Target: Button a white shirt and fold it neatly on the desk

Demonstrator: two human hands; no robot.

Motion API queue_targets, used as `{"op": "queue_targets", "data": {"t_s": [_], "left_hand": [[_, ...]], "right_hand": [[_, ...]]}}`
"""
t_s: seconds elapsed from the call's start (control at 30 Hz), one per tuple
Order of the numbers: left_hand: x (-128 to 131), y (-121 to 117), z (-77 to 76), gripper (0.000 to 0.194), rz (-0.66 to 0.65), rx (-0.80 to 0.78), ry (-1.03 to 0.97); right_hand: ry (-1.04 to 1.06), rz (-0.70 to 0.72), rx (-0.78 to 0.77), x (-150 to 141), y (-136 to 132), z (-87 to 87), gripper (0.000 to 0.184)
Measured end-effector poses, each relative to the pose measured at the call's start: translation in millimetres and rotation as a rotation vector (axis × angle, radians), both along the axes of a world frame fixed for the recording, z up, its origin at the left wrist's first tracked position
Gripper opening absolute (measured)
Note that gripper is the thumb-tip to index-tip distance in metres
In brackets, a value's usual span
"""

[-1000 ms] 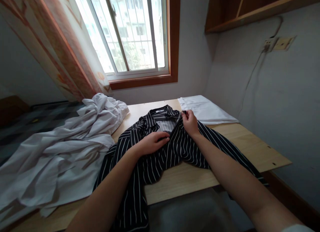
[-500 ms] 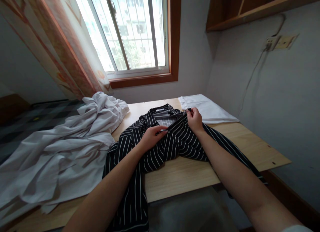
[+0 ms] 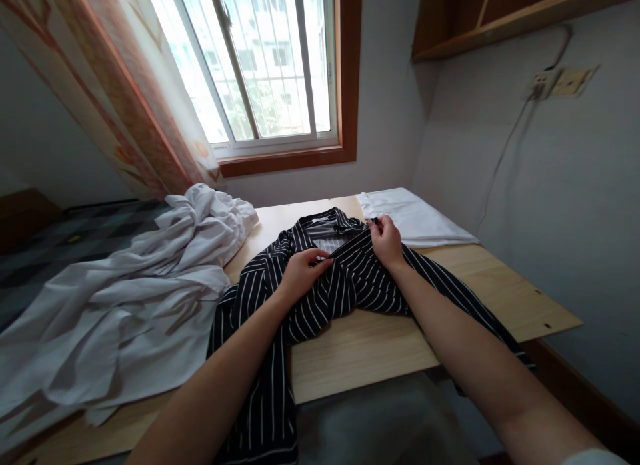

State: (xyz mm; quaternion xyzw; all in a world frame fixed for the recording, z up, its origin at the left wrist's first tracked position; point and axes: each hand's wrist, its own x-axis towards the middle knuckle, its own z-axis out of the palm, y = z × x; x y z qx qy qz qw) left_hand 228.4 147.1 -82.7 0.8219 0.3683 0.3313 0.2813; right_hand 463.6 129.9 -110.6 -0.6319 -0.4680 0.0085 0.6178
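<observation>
The left hand point(image 3: 301, 275) pinched the front edge of the black-and-white striped collared shirt point(image 3: 310, 311), spread on the wooden tabletop point(image 3: 365, 351); its pale neck label point(image 3: 321, 219) was unreadable. The right hand's point(image 3: 385, 241) fingers gripped the shirt near its collar.

Bright window point(image 3: 260, 71), orange-patterned curtain point(image 3: 115, 85), pale walls point(image 3: 560, 185).

A floral curtain point(image 3: 115, 85) hangs left of the window point(image 3: 270, 71). A wooden shelf point(image 3: 500, 38) juts above the wall socket point(image 3: 543, 83). Crumpled white fabric point(image 3: 150, 305) lies beside the checkered cloth point(image 3: 60, 251).
</observation>
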Motion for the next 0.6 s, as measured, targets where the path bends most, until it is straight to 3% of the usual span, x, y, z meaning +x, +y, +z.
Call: {"op": "queue_targets", "data": {"t_s": [0.2, 0.3, 0.37, 0.43, 0.5, 0.6], "left_hand": [[-12, 5, 9.7, 0.025, -0.041, 0.154, 0.175], [-21, 9, 15.7, 0.031, 0.077, 0.253, 0.308], [-25, 12, 17.2, 0.032, 0.185, 0.306, 0.337], [-28, 15, 17.1, 0.034, 0.268, 0.344, 0.307], [-30, 17, 17.1, 0.034, 0.327, 0.357, 0.256], [-33, 18, 18.7, 0.034, 0.378, 0.348, 0.191]], "right_hand": [[0.079, -0.121, -0.003, 15, 4, -3.3, 0.024], [0.082, -0.149, 0.019, 19, -1, 4.6, 0.026], [-0.035, -0.101, 0.077, 13, -11, 16.2, 0.032], [-0.226, 0.043, 0.101, -1, -24, 29.3, 0.035], [-0.399, 0.295, 0.046, -22, -38, 38.1, 0.035], [-0.522, 0.626, -0.078, -55, -52, 36.3, 0.041]]}}
